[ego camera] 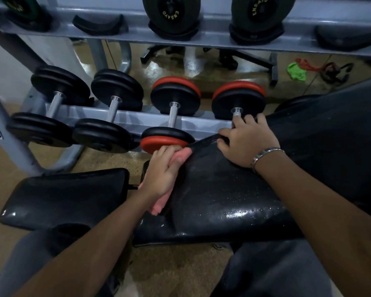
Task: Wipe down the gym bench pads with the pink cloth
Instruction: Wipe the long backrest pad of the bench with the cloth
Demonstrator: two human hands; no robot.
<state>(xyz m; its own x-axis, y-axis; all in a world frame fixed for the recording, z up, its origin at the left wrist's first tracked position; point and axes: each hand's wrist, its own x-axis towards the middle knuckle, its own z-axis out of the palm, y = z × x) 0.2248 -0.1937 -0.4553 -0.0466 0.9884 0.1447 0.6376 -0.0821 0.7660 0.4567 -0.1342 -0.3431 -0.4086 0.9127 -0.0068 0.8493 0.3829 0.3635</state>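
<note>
The black back pad [219, 196] of the gym bench runs from the centre to the right, wet and speckled with droplets. A smaller black seat pad [69, 194] lies to its left, separated by a gap. My left hand [161, 174] grips the pink cloth [159, 202] and presses it against the left edge of the back pad. My right hand [246, 140] lies flat on the far top corner of that pad, fingers spread, a metal bracelet on the wrist.
A grey dumbbell rack [124, 116] stands just beyond the bench with black dumbbells and red-plated dumbbells [169, 125]; one red plate sits close to my left hand. Green and red items [296, 70] lie on the floor behind. My knees show below.
</note>
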